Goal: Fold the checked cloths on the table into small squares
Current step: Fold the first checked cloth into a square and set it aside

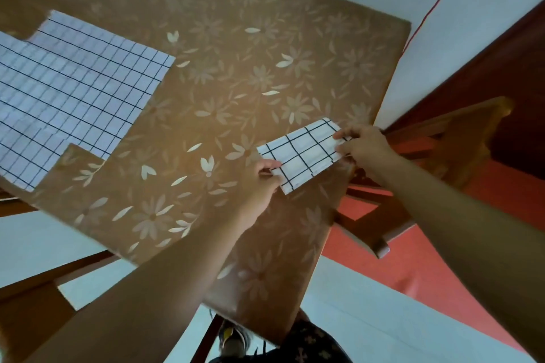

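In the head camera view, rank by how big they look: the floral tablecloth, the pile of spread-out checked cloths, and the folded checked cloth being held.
1. floral tablecloth
2. spread checked cloths
3. folded checked cloth, pinched by the left hand and right hand

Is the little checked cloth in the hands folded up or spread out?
Folded. The small cloth is a narrow strip with layered edges, pinched by the left hand and right hand, unlike the spread cloths lying flat.

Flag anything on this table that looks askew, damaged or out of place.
Nothing looks damaged or spilled. The folded cloth, held by the left hand and right hand, sits at the table's right edge. The unfolded cloths at left lie overlapped with staggered edges, not squared.
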